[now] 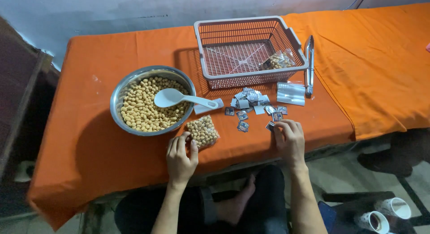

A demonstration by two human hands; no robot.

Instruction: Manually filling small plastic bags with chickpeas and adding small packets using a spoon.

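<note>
**Operator:** Orange cloth covers the desk [89, 144], and I take the steel bowl [152, 100] of pale round snacks as my landmark. A white spoon [179, 99] lies across it, handle pointing right.

**Partner:** Where are the hands?

**Operator:** My left hand [181, 155] sits just below the bowl's right edge, fingers loosely curled, fingertips touching the near end of a small filled bag [202, 131] lying flat on the cloth. It pins the bag rather than gripping it. My right hand [289, 139], further right of the bowl, is bent over the scattered small sachets [251, 104], fingertips closing on one; I cannot tell whether it is actually lifted.

**Partner:** Risks?

**Operator:** I judge the bag's mouth may be unsealed, so a nudge could spill snacks onto the cloth. The sachets lie crowded, so pinching two together seems likely. Behind the bowl to the right, the basket [204, 50] holds one finished bag [277, 61], with tongs [309, 64] beside it.
</note>
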